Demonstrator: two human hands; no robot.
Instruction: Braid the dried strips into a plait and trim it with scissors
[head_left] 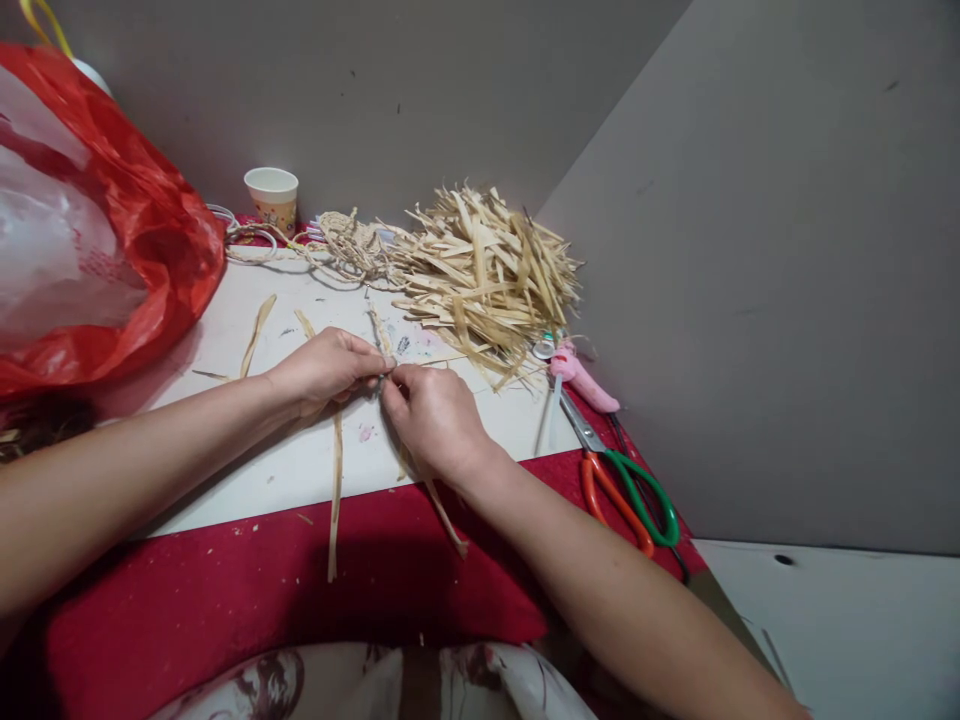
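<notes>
My left hand (334,365) and my right hand (435,410) meet over the white board, fingertips pinched close together. Between them runs a narrow braided straw strand (381,330), its upper end pointing away from me. Loose straw strips trail from the work: one straw strip (336,500) hangs down below my left hand, and another straw strip (446,520) comes out under my right hand over the red cloth. What exactly sits between the fingertips is mostly hidden. Beyond my right hand lies a large heap of dry straw strips (487,270).
The white board (225,490) lies on a red cloth (225,590). Scissors (619,480) with orange and green handles and a pink object (581,375) lie at the right. A paper cup (273,200) and braided cord (352,245) stand behind; a red plastic bag (169,240) bulges at left.
</notes>
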